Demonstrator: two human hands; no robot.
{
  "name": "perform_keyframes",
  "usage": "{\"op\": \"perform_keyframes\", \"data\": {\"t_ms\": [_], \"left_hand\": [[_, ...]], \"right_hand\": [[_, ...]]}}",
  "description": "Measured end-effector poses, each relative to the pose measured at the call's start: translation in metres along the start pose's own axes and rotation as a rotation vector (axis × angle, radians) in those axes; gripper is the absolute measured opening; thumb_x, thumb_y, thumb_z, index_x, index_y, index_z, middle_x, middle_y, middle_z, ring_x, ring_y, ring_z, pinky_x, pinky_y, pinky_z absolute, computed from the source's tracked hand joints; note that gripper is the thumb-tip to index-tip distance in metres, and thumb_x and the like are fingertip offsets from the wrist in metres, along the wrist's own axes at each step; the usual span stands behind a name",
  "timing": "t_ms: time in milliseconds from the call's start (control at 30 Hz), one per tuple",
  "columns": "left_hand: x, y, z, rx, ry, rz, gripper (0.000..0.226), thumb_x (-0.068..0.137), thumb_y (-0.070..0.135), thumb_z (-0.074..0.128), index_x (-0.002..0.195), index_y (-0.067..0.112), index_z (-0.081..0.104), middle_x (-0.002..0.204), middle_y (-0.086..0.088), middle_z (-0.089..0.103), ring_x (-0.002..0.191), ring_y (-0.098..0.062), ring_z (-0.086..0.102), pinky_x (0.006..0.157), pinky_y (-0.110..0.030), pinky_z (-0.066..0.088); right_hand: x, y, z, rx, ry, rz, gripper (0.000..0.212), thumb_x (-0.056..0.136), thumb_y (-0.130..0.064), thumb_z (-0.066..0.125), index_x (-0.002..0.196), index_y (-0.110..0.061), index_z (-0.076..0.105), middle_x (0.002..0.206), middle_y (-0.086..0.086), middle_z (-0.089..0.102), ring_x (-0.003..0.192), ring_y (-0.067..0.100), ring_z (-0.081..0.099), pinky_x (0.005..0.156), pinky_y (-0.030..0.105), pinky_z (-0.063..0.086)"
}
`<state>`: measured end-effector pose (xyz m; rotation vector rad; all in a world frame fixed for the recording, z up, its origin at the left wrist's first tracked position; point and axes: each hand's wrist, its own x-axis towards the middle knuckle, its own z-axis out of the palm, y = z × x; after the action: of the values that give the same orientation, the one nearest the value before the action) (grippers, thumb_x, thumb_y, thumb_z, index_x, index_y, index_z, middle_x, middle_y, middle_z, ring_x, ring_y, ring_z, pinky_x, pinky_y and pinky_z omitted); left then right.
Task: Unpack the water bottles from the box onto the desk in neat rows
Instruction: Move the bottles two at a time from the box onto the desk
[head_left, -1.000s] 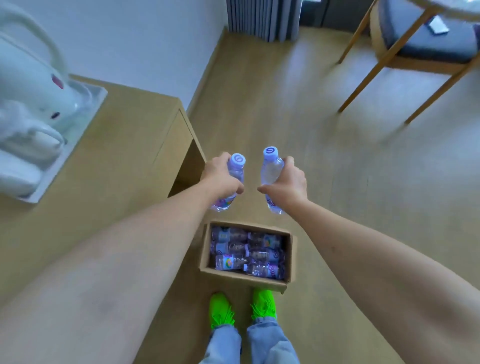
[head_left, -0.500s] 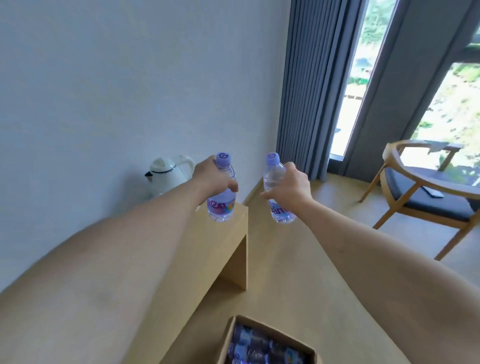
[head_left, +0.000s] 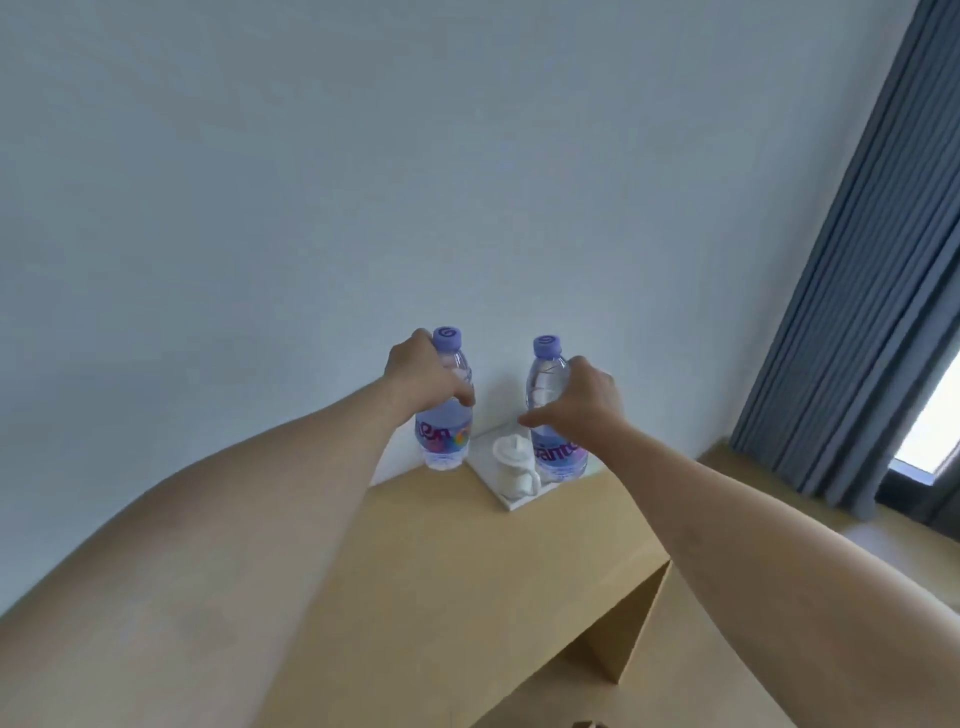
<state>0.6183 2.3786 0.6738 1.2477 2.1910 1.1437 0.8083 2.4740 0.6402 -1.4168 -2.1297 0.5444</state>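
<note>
Left hand (head_left: 423, 376) gripped the left bottle (head_left: 444, 410) at its upper body, fingers (head_left: 464, 399) curled round the front and pinching it just below the shoulder; right hand (head_left: 579, 402) held the right bottle (head_left: 553, 415) the same way, thumb stretched across the front above the label. Both bottles hung upright over the far end of the wooden surface (head_left: 457, 561), near the wall; whether their bases touched it could not be told. Between the two sets of fingers, slightly below, sat a white cup (head_left: 511, 465) on a white tray (head_left: 511, 503). Bottles looked small, clear plastic, full, with lilac caps and purple printed labels. Judged moderately heavy for size, walls thin and liable to dent under squeeze, smooth and a little slippery; the mid-body grip above the label seemed soundest. Box not in view.
</note>
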Motion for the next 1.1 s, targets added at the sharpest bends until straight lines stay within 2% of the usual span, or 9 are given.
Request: {"op": "perform_keyframes", "data": {"t_ms": [233,333,500,600,733,800,867,1000,1100], "left_hand": [[-0.027,-0.111,-0.081,0.023,0.134,-0.125,0.070,0.051,0.013,0.088,0.113,0.026,0.058,0.100,0.006,0.059,0.092,-0.018,0.058,0.074,-0.023,0.046],[-0.037,-0.154,-0.104,0.066,0.197,-0.190,0.061,0.050,0.013,0.087,0.105,0.023,0.063,0.093,0.005,0.062,0.086,-0.019,0.060,0.067,-0.022,0.046],[-0.041,-0.212,-0.126,0.160,0.285,-0.294,0.049,0.047,0.017,0.088,0.090,0.023,0.065,0.094,-0.001,0.065,0.086,-0.023,0.063,0.072,-0.027,0.051],[-0.035,-0.243,-0.133,0.175,0.303,-0.371,0.045,0.047,0.016,0.087,0.085,0.023,0.064,0.087,0.003,0.066,0.083,-0.021,0.064,0.067,-0.025,0.049],[-0.023,-0.283,-0.130,0.177,0.320,-0.451,0.042,0.048,0.013,0.085,0.083,0.021,0.065,0.084,0.006,0.065,0.079,-0.018,0.062,0.066,-0.024,0.049],[-0.019,-0.302,-0.126,0.168,0.342,-0.485,0.034,0.050,0.013,0.082,0.076,0.024,0.064,0.077,0.011,0.064,0.074,-0.015,0.060,0.060,-0.021,0.047],[-0.015,-0.319,-0.122,0.174,0.378,-0.507,0.027,0.052,0.012,0.078,0.069,0.023,0.060,0.067,0.011,0.060,0.066,-0.014,0.056,0.052,-0.019,0.040],[-0.007,-0.344,-0.114,0.154,0.446,-0.535,0.026,0.052,0.009,0.077,0.074,0.015,0.064,0.071,0.004,0.066,0.070,-0.018,0.060,0.058,-0.023,0.046],[0.000,-0.353,-0.109,0.162,0.471,-0.537,0.026,0.054,0.005,0.077,0.069,0.016,0.059,0.069,0.005,0.059,0.067,-0.019,0.055,0.052,-0.020,0.035]], "right_hand": [[-0.018,-0.081,0.110,0.050,-0.257,-0.179,0.077,0.039,-0.054,0.086,0.098,-0.029,0.044,0.080,-0.014,0.051,0.077,0.015,0.054,0.050,0.025,0.034],[-0.024,-0.107,0.152,0.013,-0.358,-0.245,0.074,0.037,-0.055,0.084,0.097,-0.030,0.048,0.081,-0.013,0.055,0.079,0.015,0.056,0.053,0.026,0.037],[-0.025,-0.142,0.219,-0.016,-0.489,-0.327,0.071,0.041,-0.047,0.087,0.099,-0.029,0.050,0.090,-0.006,0.059,0.085,0.019,0.059,0.063,0.027,0.043],[-0.020,-0.155,0.260,-0.025,-0.567,-0.368,0.067,0.044,-0.037,0.088,0.097,-0.025,0.051,0.096,0.002,0.055,0.084,0.021,0.058,0.064,0.027,0.043],[-0.008,-0.167,0.311,-0.042,-0.670,-0.366,0.052,0.051,-0.024,0.087,0.093,-0.013,0.057,0.094,0.004,0.061,0.079,0.018,0.059,0.059,0.024,0.042],[-0.004,-0.171,0.332,-0.016,-0.697,-0.369,0.048,0.053,-0.017,0.085,0.092,-0.012,0.057,0.093,0.005,0.061,0.080,0.020,0.059,0.059,0.024,0.042],[-0.001,-0.175,0.350,0.018,-0.710,-0.380,0.048,0.053,-0.015,0.085,0.090,-0.014,0.055,0.094,0.005,0.059,0.080,0.021,0.057,0.057,0.024,0.040],[0.000,-0.177,0.377,0.107,-0.725,-0.379,0.051,0.049,-0.018,0.087,0.088,-0.020,0.055,0.092,0.001,0.060,0.078,0.019,0.055,0.060,0.024,0.038],[-0.003,-0.173,0.389,0.129,-0.736,-0.377,0.051,0.049,-0.017,0.084,0.091,-0.028,0.058,0.082,-0.010,0.062,0.076,0.016,0.058,0.058,0.024,0.043]]}}
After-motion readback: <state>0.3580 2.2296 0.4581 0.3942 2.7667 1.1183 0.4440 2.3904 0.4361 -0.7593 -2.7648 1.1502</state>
